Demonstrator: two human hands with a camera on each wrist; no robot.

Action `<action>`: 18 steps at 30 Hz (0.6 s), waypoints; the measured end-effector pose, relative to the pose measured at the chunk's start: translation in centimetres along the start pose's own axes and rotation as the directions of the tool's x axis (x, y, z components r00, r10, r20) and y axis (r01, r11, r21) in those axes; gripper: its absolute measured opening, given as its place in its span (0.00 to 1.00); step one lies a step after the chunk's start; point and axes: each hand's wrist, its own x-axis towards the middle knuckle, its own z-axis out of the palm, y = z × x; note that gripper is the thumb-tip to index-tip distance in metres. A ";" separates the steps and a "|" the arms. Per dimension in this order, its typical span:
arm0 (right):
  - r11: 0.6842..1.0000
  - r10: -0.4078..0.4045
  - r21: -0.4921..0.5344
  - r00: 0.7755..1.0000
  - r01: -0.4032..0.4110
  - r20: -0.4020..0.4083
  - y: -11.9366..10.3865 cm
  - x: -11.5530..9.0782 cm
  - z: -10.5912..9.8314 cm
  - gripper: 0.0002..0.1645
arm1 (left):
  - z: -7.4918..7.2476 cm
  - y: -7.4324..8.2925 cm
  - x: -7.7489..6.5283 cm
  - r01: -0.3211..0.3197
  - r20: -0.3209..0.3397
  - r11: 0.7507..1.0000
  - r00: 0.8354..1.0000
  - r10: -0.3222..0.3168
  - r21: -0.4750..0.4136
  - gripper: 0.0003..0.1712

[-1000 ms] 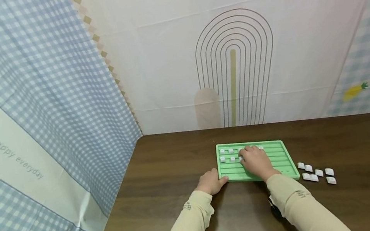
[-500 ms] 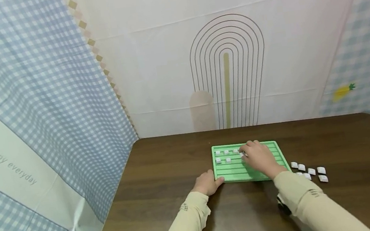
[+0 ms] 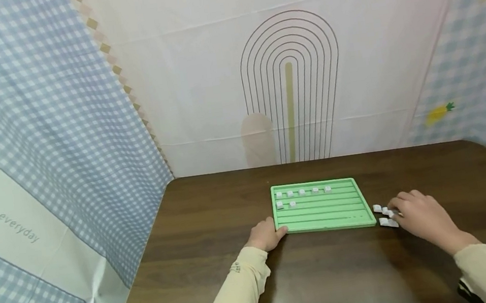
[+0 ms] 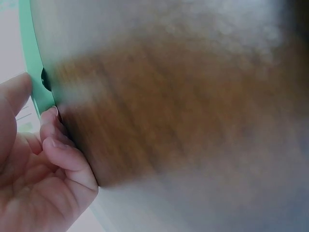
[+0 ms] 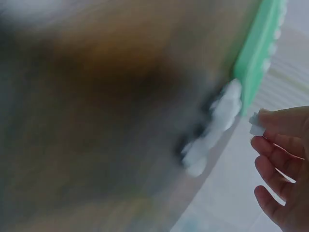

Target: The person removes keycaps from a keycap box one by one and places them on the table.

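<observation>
A green ridged tray [image 3: 326,223] lies on the dark wooden table, bearing small white keycaps [image 3: 301,192] in its two far rows. My left hand [image 3: 265,235] grips the tray's near left corner, thumb on the rim; the left wrist view shows its curled fingers [image 4: 65,157] against the edge. To the right of the tray, my right hand [image 3: 422,215] is over a loose group of white keycaps [image 3: 384,222], partly covering them. In the right wrist view, thumb and forefinger pinch one small white keycap [image 5: 257,128].
The wooden table [image 3: 212,201] reaches back to a pale cloth [image 3: 199,101] with printed arches. A blue checked curtain [image 3: 62,144] hangs at the left, and another checked cloth [image 3: 482,74] at the right.
My right hand has left the tray's second row and moved right to the loose keycaps, uncovering five keycaps in the far row. The left hand keeps hold of the tray; the head view has shifted slightly.
</observation>
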 end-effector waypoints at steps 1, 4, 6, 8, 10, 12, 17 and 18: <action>1.000 0.007 -0.009 1.000 -0.007 0.013 0.3 -0.4 0.1 0.06 | -0.1 -0.1 0.0 0.000 -0.002 1.000 1.000 0.000 -0.001 0.30; 1.000 0.026 -0.019 0.998 -0.025 0.055 0.8 -1.1 0.6 0.05 | -0.2 -0.2 -0.1 -0.002 0.001 1.000 1.000 0.002 -0.004 0.30; 0.999 0.032 -0.020 0.996 -0.030 0.082 1.0 -1.4 0.9 0.05 | -0.1 -0.2 -0.1 -0.003 0.007 1.000 1.000 0.003 -0.001 0.30; 0.999 0.028 -0.023 0.996 -0.026 0.087 1.1 -1.7 1.2 0.04 | -0.1 -0.2 -0.1 -0.004 0.010 1.000 1.000 0.004 0.004 0.30; 0.999 0.022 -0.027 0.996 -0.020 0.088 1.2 -1.8 1.5 0.05 | -0.1 -0.1 0.0 -0.003 0.012 1.000 1.000 0.003 0.006 0.31; 0.999 0.025 -0.031 0.996 -0.022 0.083 1.2 -1.8 1.6 0.05 | -0.2 -0.1 0.0 -0.006 0.010 1.000 1.000 0.006 0.006 0.31; 0.999 0.051 0.000 0.992 -0.051 0.112 1.3 -1.4 1.1 0.08 | -0.3 0.0 0.1 -0.005 0.006 1.000 1.000 0.005 0.008 0.30; 0.998 0.054 0.010 0.992 -0.055 0.114 1.3 -1.1 0.9 0.09 | -0.3 0.0 0.0 -0.005 0.004 1.000 1.000 0.005 0.011 0.30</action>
